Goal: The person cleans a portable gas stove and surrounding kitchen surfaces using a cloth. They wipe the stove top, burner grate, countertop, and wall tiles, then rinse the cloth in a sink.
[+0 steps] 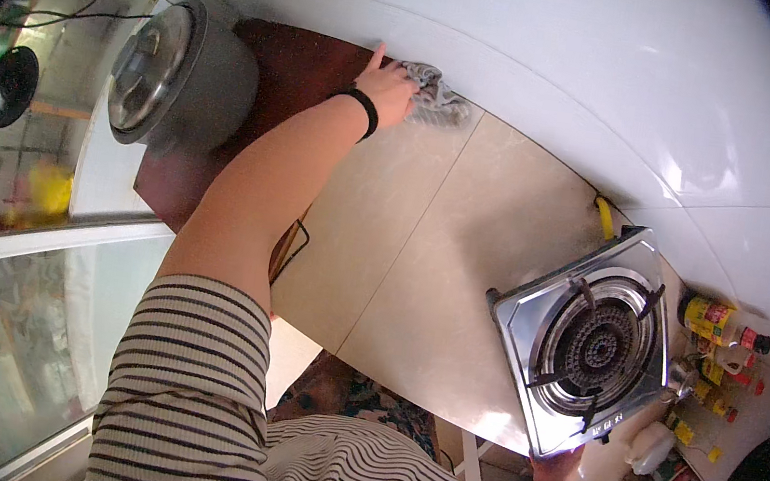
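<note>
My left hand [386, 91] is stretched across the counter, its fingers on a crumpled grey cloth [440, 98] by the back wall. The cloth lies on beige tile beside a dark red board [298, 72]. My right hand [556, 467] is at the front edge of a single-burner gas stove [600, 349], with its fingers largely hidden by the stove. The stove has a shiny metal top and a round black burner, and it sits at an angle on the beige tiled counter [399, 242].
A large grey pot [219, 84] with a lid stands on the red board at the left. A yellow hose [605, 217] runs behind the stove. Several sauce bottles [710, 320] line the right wall. A sliding window [33, 311] is at the left.
</note>
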Motion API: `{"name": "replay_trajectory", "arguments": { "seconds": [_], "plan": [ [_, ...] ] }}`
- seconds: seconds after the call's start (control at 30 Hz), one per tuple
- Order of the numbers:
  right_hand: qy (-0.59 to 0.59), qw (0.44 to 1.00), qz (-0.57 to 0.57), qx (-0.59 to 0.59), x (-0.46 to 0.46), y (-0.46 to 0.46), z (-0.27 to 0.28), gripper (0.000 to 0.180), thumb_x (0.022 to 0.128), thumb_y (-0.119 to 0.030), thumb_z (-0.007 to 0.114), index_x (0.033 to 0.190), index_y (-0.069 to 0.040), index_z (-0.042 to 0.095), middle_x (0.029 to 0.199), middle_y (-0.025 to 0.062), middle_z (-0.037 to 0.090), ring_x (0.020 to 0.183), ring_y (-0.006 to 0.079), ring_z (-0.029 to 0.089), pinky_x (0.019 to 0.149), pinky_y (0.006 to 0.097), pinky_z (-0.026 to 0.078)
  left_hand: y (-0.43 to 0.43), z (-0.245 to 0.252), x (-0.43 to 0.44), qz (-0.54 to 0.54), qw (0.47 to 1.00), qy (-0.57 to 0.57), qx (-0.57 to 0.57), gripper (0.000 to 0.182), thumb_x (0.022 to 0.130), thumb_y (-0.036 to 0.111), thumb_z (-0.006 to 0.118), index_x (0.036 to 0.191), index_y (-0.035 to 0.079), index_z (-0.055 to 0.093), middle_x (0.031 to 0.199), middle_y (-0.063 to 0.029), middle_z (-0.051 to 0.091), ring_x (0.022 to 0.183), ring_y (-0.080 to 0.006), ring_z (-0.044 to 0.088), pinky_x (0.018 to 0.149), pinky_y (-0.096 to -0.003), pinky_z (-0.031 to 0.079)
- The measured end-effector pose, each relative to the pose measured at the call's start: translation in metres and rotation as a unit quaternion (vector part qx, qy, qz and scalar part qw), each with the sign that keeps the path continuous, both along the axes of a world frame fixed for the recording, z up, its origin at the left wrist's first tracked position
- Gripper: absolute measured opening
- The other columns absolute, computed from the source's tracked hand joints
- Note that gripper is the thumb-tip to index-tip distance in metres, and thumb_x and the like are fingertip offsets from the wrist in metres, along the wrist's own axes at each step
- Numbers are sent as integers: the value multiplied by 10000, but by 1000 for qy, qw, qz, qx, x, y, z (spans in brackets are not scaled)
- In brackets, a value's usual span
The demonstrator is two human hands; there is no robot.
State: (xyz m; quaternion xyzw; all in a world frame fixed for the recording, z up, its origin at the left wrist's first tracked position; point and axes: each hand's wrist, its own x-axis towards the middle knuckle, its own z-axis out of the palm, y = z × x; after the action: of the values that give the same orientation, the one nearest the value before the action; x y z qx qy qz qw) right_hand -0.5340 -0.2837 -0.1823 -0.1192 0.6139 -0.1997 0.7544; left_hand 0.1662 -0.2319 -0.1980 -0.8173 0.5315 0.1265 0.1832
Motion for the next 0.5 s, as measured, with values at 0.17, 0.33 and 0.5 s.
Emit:
{"name": "replay_trajectory", "arguments": {
  "seconds": [0.17, 0.33, 0.5],
  "plan": [
    [-2, 1000, 8, -1, 4, -1, 1, 578, 969, -535, 461, 1353, -106, 500, 1283, 65, 608, 1125, 266, 619, 865, 435, 566, 0, -11, 4, -27, 998, -55, 35, 243, 897, 203, 548, 976, 61, 728, 1083, -133, 672, 1169, -288, 554, 1155, -510, 215],
    [34, 999, 14, -11, 4, 3, -2, 616, 915, -620, 476, 1309, -150, 539, 1184, 21, 660, 987, 238, 674, 723, 398, 585, 20, -17, -4, -21, 998, -20, -61, 165, 840, 93, 586, 870, 10, 726, 1010, -193, 673, 979, -343, 646, 941, -424, 486],
    [46, 999, 24, -16, 4, 3, -6, 645, 880, -670, 492, 1284, -173, 559, 1121, -7, 684, 906, 219, 695, 621, 386, 583, 64, -3, -40, 77, 993, 85, 2, 169, 812, 115, 647, 896, -19, 706, 978, -220, 679, 919, -367, 666, 805, -433, 557]
  ]
}}
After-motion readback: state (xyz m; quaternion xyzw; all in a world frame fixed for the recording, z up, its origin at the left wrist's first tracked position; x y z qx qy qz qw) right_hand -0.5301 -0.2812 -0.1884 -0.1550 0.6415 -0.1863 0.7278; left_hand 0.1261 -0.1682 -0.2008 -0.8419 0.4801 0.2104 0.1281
